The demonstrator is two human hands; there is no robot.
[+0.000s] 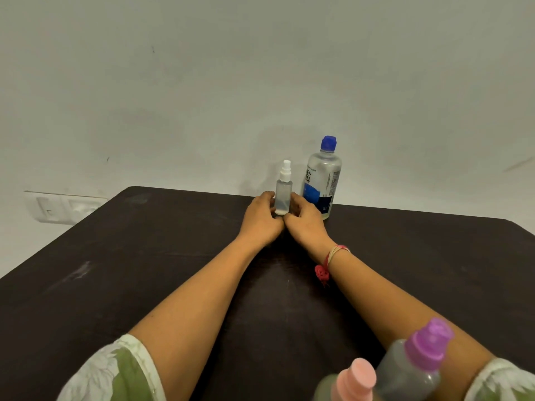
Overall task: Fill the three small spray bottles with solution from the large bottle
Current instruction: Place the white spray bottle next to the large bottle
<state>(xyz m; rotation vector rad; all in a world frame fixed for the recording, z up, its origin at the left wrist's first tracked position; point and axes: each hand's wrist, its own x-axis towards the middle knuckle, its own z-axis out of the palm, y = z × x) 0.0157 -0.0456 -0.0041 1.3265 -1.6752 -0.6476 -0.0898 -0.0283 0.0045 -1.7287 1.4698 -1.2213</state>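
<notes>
A small clear spray bottle with a white spray top (pixel 284 190) stands upright near the far edge of the dark table (pixel 144 270). My left hand (pixel 260 219) and my right hand (pixel 304 221) hold its base from either side. Just right of it, behind my right hand, stands the large clear bottle (pixel 322 178) with a blue cap and blue label, cap on. Two more small spray bottles stand blurred at the near right: one with a pink top (pixel 354 380) and one with a purple top (pixel 417 360).
A pale wall rises right behind the table's far edge. White wall sockets (pixel 63 208) sit low on the wall at the left. A red thread band circles my right wrist (pixel 333 256).
</notes>
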